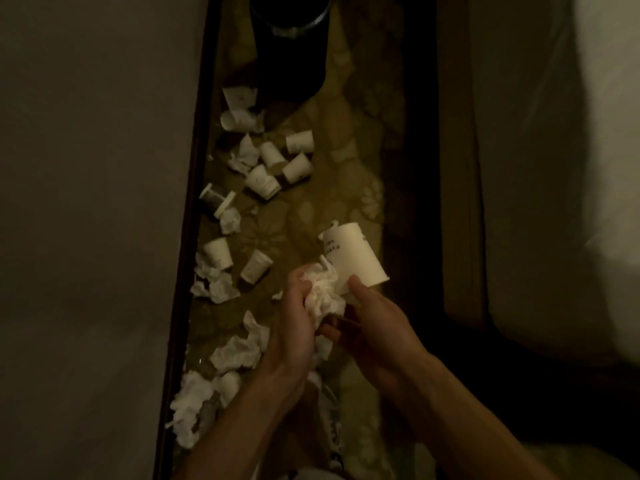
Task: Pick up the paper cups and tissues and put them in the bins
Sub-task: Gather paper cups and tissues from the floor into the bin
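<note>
My left hand [294, 327] grips a crumpled white tissue [325, 292] above the patterned floor. Touching it on the right, my right hand [374, 327] pinches the rim of a white paper cup [353, 258] that points away from me. Several more paper cups [298, 168] lie tipped over farther ahead on the floor. Crumpled tissues [235, 355] are scattered along the left side, near and far. A dark cylindrical bin [291, 53] stands upright at the far end of the strip of floor.
The floor [346, 161] is a narrow strip with a flower pattern. A pale wall with a dark skirting edge [187, 237] runs along its left. Dark furniture with a pale cushion [519, 202] borders its right. The scene is dim.
</note>
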Motion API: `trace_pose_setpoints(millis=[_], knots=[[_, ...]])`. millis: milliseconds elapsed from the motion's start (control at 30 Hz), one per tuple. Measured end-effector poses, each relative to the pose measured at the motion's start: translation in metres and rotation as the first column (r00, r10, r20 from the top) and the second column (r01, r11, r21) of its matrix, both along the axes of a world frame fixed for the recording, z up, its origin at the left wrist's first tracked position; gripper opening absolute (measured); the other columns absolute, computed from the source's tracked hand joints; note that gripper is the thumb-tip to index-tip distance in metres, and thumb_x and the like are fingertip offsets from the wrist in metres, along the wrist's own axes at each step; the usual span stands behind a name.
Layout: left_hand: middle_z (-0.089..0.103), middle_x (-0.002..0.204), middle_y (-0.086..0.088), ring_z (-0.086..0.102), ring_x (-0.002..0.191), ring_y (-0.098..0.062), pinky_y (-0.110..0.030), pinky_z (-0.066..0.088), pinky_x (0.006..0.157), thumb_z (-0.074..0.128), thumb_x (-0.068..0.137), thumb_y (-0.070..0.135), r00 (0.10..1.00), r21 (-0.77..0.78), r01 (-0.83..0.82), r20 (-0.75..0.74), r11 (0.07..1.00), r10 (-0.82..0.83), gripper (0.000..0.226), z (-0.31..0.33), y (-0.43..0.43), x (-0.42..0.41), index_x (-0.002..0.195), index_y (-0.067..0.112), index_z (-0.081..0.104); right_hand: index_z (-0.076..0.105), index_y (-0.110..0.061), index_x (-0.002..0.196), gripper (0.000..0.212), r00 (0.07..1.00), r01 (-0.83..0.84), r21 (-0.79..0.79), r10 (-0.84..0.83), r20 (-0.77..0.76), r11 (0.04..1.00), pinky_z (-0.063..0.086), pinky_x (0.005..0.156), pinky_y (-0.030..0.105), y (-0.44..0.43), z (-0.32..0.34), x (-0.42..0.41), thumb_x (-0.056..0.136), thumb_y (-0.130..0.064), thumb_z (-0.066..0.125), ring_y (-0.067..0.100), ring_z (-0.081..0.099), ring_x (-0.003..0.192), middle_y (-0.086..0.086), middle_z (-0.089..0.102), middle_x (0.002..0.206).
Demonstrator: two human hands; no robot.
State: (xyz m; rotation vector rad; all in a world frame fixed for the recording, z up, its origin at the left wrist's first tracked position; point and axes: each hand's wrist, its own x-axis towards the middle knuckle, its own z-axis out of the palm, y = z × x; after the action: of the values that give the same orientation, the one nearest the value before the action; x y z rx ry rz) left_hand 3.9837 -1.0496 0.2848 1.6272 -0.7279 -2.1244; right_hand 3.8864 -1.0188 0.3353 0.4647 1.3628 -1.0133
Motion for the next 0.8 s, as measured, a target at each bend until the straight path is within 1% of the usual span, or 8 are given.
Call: trace_pose_setpoints(millis=[133, 233, 300, 433, 600, 667, 733, 800], knots=[[0.074, 0.107, 0.006, 0.071, 0.094, -0.011, -0.024, 0.057, 0.067, 0.038, 0.102, 0.035, 0.999, -0.052, -0.037, 0.032, 0.998, 0.038, 0.031, 0.009, -0.059, -0.024, 0.109, 0.042, 0.067, 0.059, -0.008, 0.105, 0.024, 1.0, -0.008, -0.002, 0.008, 0.0, 1.0, 0.058, 0.06, 0.033, -0.063, 0.004, -0.029, 0.101, -0.029, 0.047, 0.026, 0.074, 0.08, 0.014, 0.075, 0.09], [0.064, 0.123, 0.004, 0.067, 0.103, -0.012, -0.022, 0.056, 0.071, 0.037, 0.102, 0.04, 0.996, -0.009, -0.047, 0.074, 0.999, 0.047, 0.037, -0.001, -0.109, -0.044, 0.134, 0.031, 0.053, 0.059, -0.009, 0.109, 0.028, 0.999, -0.053, 0.02, 0.053, 0.001, 0.998, 0.057, 0.06, 0.033, -0.116, -0.011, -0.05, 0.1, -0.033, 0.047, 0.026, 0.073, 0.08, 0.014, 0.074, 0.095], [0.063, 0.116, 0.013, 0.065, 0.102, -0.006, -0.02, 0.054, 0.071, 0.038, 0.101, 0.043, 0.985, -0.016, -0.082, 0.148, 0.996, 0.084, 0.032, -0.022, -0.141, -0.054, 0.128, 0.037, 0.053, 0.06, -0.008, 0.111, 0.031, 0.995, -0.101, 0.052, 0.101, 0.0, 0.994, 0.057, 0.062, 0.034, -0.149, -0.029, -0.062, 0.1, -0.034, 0.048, 0.027, 0.072, 0.083, 0.015, 0.074, 0.095], [0.072, 0.104, 0.002, 0.069, 0.094, -0.02, -0.04, 0.058, 0.075, 0.044, 0.098, 0.044, 0.956, 0.065, -0.143, 0.267, 0.988, 0.121, 0.022, -0.068, -0.192, -0.067, 0.104, 0.04, 0.065, 0.061, -0.006, 0.111, 0.033, 0.982, -0.189, 0.129, 0.191, 0.002, 0.973, 0.056, 0.057, 0.031, -0.207, -0.062, -0.083, 0.1, -0.034, 0.048, 0.022, 0.071, 0.065, 0.013, 0.074, 0.082], [0.073, 0.106, -0.009, 0.068, 0.098, -0.032, -0.054, 0.055, 0.086, 0.06, 0.086, 0.047, 0.949, 0.135, -0.221, 0.259, 0.966, 0.181, 0.022, -0.078, -0.26, -0.08, 0.094, 0.032, 0.074, 0.057, -0.009, 0.111, 0.033, 0.921, -0.389, 0.136, 0.39, 0.021, 0.911, 0.055, 0.055, 0.03, -0.276, -0.064, -0.109, 0.1, -0.038, 0.045, 0.025, 0.072, 0.07, 0.01, 0.074, 0.078], [0.076, 0.099, 0.001, 0.07, 0.096, -0.025, -0.048, 0.056, 0.085, 0.059, 0.093, 0.038, 0.952, 0.074, -0.201, 0.249, 0.977, 0.177, 0.018, -0.071, -0.287, -0.084, 0.088, 0.037, 0.076, 0.057, -0.01, 0.112, 0.034, 0.887, -0.457, 0.114, 0.462, -0.012, 0.882, 0.055, 0.056, 0.029, -0.303, -0.057, -0.118, 0.1, -0.039, 0.043, 0.024, 0.072, 0.072, 0.011, 0.075, 0.082], [0.075, 0.093, 0.013, 0.071, 0.093, -0.013, -0.033, 0.058, 0.077, 0.055, 0.096, 0.037, 0.963, 0.019, -0.17, 0.217, 0.985, 0.162, 0.027, -0.062, -0.317, -0.092, 0.081, 0.048, 0.074, 0.057, -0.007, 0.113, 0.038, 0.842, -0.53, 0.085, 0.536, -0.067, 0.844, 0.053, 0.057, 0.028, -0.331, -0.051, -0.128, 0.1, -0.04, 0.042, 0.021, 0.071, 0.07, 0.011, 0.074, 0.084], [0.074, 0.092, 0.016, 0.07, 0.09, -0.006, -0.023, 0.057, 0.073, 0.054, 0.096, 0.037, 0.97, -0.039, -0.132, 0.2, 0.99, 0.137, 0.029, -0.051, -0.344, -0.1, 0.079, 0.052, 0.072, 0.058, -0.003, 0.112, 0.041, 0.814, -0.564, 0.067, 0.568, -0.125, 0.823, 0.051, 0.053, 0.025, -0.359, -0.045, -0.139, 0.1, -0.039, 0.043, 0.018, 0.067, 0.064, 0.01, 0.071, 0.079]])
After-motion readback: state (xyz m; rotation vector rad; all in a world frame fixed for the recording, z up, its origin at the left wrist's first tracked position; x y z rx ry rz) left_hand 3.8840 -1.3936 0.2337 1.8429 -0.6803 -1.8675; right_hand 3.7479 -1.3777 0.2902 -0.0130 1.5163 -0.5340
